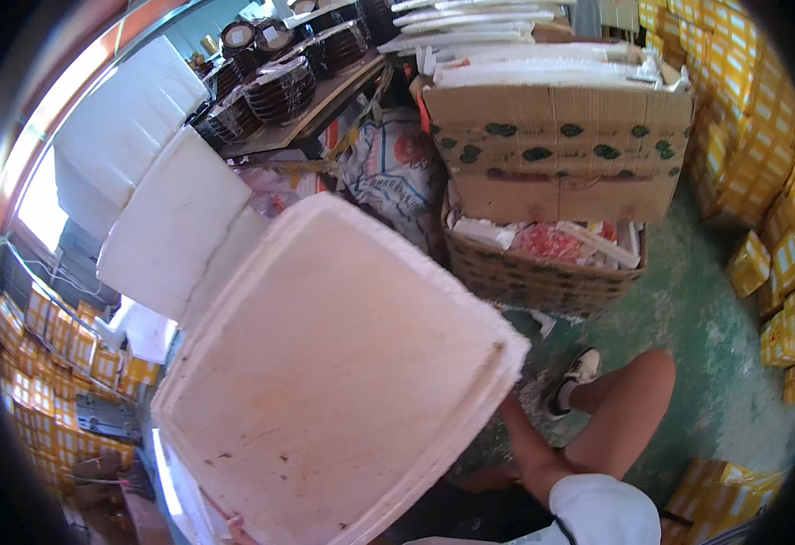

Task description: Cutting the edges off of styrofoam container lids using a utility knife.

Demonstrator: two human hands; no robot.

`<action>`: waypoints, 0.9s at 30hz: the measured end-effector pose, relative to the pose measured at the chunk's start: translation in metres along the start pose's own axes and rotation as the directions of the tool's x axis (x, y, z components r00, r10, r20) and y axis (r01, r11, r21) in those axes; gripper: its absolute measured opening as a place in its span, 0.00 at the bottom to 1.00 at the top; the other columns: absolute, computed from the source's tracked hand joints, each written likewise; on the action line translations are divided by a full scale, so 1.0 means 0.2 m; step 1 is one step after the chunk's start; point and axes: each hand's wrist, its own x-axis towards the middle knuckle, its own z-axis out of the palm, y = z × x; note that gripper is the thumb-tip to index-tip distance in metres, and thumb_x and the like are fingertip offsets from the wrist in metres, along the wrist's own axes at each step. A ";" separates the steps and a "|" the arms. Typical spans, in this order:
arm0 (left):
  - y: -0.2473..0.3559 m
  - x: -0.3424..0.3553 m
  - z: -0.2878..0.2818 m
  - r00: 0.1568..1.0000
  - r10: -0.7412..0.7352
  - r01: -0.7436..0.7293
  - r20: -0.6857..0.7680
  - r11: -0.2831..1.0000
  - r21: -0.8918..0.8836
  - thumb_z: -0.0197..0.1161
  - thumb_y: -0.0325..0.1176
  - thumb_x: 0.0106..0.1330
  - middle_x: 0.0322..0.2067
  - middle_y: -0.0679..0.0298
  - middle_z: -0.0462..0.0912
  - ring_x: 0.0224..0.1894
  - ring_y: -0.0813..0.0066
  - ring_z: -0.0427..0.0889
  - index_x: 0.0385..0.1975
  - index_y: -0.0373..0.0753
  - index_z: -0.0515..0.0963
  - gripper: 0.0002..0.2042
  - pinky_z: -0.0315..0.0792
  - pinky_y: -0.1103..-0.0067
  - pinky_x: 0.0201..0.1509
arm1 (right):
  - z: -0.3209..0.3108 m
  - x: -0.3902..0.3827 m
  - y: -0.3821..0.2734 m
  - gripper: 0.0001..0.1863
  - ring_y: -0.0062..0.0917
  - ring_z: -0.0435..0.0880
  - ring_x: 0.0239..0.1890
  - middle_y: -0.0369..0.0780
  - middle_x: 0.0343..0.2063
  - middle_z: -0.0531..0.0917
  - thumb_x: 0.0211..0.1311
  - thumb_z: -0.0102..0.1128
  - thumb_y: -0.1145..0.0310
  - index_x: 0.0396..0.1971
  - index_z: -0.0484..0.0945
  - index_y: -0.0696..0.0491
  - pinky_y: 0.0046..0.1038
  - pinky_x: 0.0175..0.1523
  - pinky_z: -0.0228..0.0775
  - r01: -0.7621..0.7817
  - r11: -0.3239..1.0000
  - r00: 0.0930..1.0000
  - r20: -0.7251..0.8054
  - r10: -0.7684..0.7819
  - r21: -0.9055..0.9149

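A large white foam lid [338, 363], with brown specks and a raised rim, fills the middle of the head view, tilted. My left hand [234, 522] grips its lower left edge, only a few fingertips showing. My right forearm [533, 454] runs up to the lid's right edge, where my right hand [508, 409] is mostly hidden behind it, fingers out of sight. White foam boxes [170, 209] are stacked just beyond the lid at the left.
A printed cardboard box [552, 141] holds white slabs, above another carton [543, 291] with scraps. Sacks [388, 173] lie beside them. Wrapped dark stacks [279, 95] stand on a board. Taped cartons [747, 100] line both sides. My bent leg and sneaker [579, 372] show on the green floor [688, 309].
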 end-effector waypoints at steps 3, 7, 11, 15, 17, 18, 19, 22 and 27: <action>0.17 -0.07 -0.03 0.991 0.111 -0.109 -0.074 0.994 0.030 0.51 0.29 0.48 0.62 0.51 0.70 0.64 0.58 0.70 0.71 0.34 0.59 0.42 0.65 0.67 0.68 | -0.44 0.17 -1.01 0.26 0.50 0.83 0.43 0.50 0.40 0.85 0.54 0.70 0.57 0.50 0.75 0.53 0.47 0.46 0.76 0.023 0.998 1.000 0.023 -0.021 -0.053; 0.10 -0.09 0.23 0.997 0.077 -0.076 0.030 0.997 -0.028 0.52 0.29 0.47 0.62 0.51 0.70 0.64 0.58 0.70 0.71 0.34 0.59 0.42 0.65 0.67 0.68 | -1.26 0.24 -1.37 0.24 0.48 0.84 0.35 0.49 0.33 0.85 0.53 0.74 0.58 0.46 0.77 0.52 0.43 0.40 0.76 0.173 0.981 0.902 -0.388 -0.192 -0.082; 0.14 -0.13 0.25 0.993 0.116 -0.115 0.023 0.992 -0.046 0.52 0.29 0.47 0.63 0.51 0.70 0.64 0.58 0.70 0.71 0.34 0.59 0.42 0.65 0.67 0.68 | -1.97 0.41 -1.83 0.20 0.42 0.85 0.36 0.44 0.33 0.85 0.51 0.74 0.65 0.45 0.79 0.50 0.36 0.42 0.77 0.267 0.912 0.713 -0.573 -0.405 -0.312; 0.18 -0.12 0.36 0.989 0.132 -0.128 0.065 0.990 -0.058 0.52 0.29 0.47 0.63 0.51 0.70 0.64 0.58 0.70 0.71 0.34 0.59 0.42 0.65 0.67 0.68 | -2.81 0.49 -2.17 0.17 0.42 0.86 0.37 0.43 0.34 0.85 0.60 0.66 0.65 0.48 0.75 0.46 0.41 0.38 0.78 -0.091 0.696 0.549 -0.619 -0.562 -0.713; 0.20 -0.14 0.43 0.985 0.138 -0.131 0.099 0.989 -0.074 0.52 0.29 0.47 0.63 0.51 0.70 0.64 0.58 0.69 0.71 0.34 0.59 0.42 0.65 0.67 0.68 | -3.21 0.50 -2.24 0.18 0.43 0.85 0.38 0.44 0.34 0.85 0.61 0.65 0.64 0.50 0.73 0.46 0.44 0.39 0.76 -0.090 0.526 0.495 -0.497 -0.713 -0.845; 0.21 -0.15 0.44 0.984 0.144 -0.136 0.100 0.987 -0.082 0.52 0.29 0.47 0.63 0.51 0.70 0.65 0.58 0.69 0.71 0.34 0.59 0.42 0.65 0.67 0.68 | -3.35 0.57 -2.24 0.19 0.44 0.85 0.38 0.44 0.34 0.85 0.61 0.65 0.64 0.50 0.72 0.46 0.45 0.40 0.76 -0.115 0.478 0.567 -0.452 -0.688 -0.871; 0.22 -0.16 0.44 0.983 0.148 -0.139 0.112 0.987 -0.084 0.52 0.29 0.47 0.63 0.51 0.70 0.65 0.58 0.69 0.71 0.34 0.59 0.42 0.64 0.67 0.68 | -3.47 0.63 -2.24 0.19 0.44 0.85 0.38 0.44 0.34 0.85 0.61 0.65 0.65 0.51 0.72 0.45 0.45 0.41 0.76 -0.139 0.425 0.636 -0.410 -0.654 -0.894; 0.23 -0.18 0.47 0.976 0.165 -0.149 0.145 0.982 -0.115 0.52 0.28 0.46 0.63 0.52 0.70 0.65 0.58 0.69 0.71 0.34 0.59 0.42 0.64 0.67 0.69 | -3.67 0.73 -2.08 0.20 0.43 0.85 0.43 0.46 0.37 0.85 0.57 0.66 0.72 0.49 0.74 0.48 0.43 0.45 0.76 -0.072 0.509 0.791 -0.360 -0.495 -0.858; 0.21 -0.25 0.52 0.964 0.175 -0.144 0.200 0.976 -0.163 0.52 0.28 0.46 0.63 0.52 0.70 0.65 0.58 0.69 0.71 0.34 0.59 0.42 0.64 0.67 0.69 | -3.65 0.84 -1.84 0.30 0.41 0.82 0.52 0.47 0.50 0.83 0.51 0.56 0.84 0.56 0.77 0.47 0.37 0.55 0.74 -0.056 0.626 0.933 -0.264 -0.244 -0.778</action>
